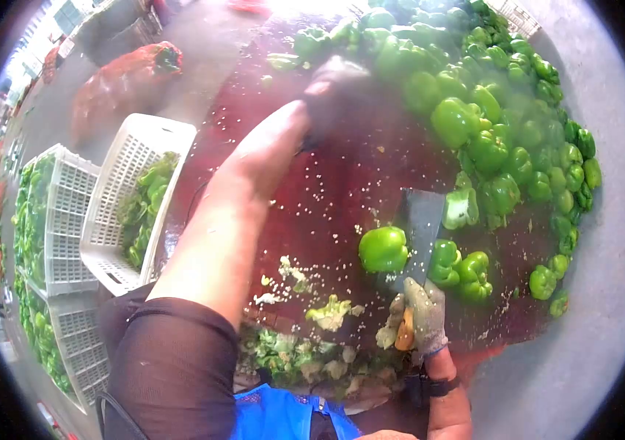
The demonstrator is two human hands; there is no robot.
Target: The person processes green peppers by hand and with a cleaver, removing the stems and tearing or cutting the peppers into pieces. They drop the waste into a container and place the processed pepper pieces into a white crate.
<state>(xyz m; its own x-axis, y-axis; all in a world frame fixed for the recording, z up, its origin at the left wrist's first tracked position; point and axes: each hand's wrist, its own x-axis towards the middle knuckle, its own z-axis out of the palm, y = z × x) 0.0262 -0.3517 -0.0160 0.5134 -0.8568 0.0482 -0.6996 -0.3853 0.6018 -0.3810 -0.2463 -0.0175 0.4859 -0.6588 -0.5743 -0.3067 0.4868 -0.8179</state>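
My right hand [425, 312], in a pale work glove, is closed around the wooden handle of a cleaver [424, 216]. Its broad blade points away from me, over the dark red tabletop [290, 227]. Just left of the blade sits a whole green bell pepper [384, 249]; other peppers [475, 276] and a cut-looking pepper [461, 208] are to its right. My left hand [333, 84] reaches across to the far side of the table, near the big pepper pile [466, 121]. Haze blurs its fingers, so I cannot make out whether it holds anything.
Pepper trimmings [329, 313] and white seeds are scattered over the table, with more scraps [290, 352] below its near edge. On the left stand a white crate [100, 220] holding green pieces and stacked pepper crates [74, 249]. A filled red mesh sack [118, 88] lies beyond them.
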